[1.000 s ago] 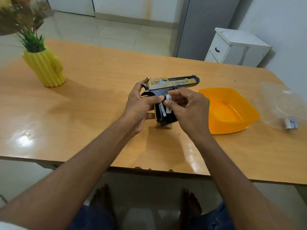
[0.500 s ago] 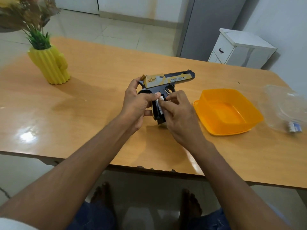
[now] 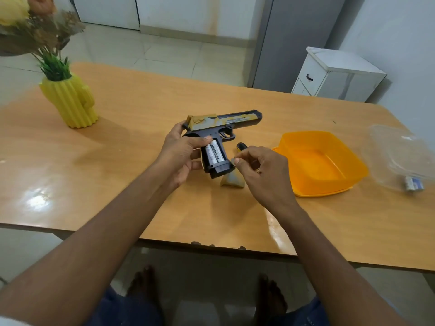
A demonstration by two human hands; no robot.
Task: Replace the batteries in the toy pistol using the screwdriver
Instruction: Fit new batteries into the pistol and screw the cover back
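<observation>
My left hand [image 3: 181, 152] grips the back of the black and gold toy pistol [image 3: 223, 124], which it holds above the table with the barrel pointing right. The grip's compartment is uncovered and two white batteries [image 3: 214, 153] sit in it. My right hand [image 3: 257, 170] hovers just right of the grip's base, its fingers curled and thumb tip against the forefinger, with nothing visible between them. The tan battery cover [image 3: 231, 181] lies on the table under the grip. The black and yellow end of the screwdriver [image 3: 241, 146] shows behind my right hand.
An orange plastic tub [image 3: 317, 163] stands to the right. Past it lies a clear lid [image 3: 397, 151] with small batteries [image 3: 413, 185] by its near edge. A yellow cactus vase [image 3: 70, 102] with flowers stands at the far left. The wooden table's [image 3: 117, 184] front edge is close to me.
My right hand has come off the batteries and moved right and down, away from the grip. The batteries and the cover on the table are now exposed. My left hand keeps its hold.
</observation>
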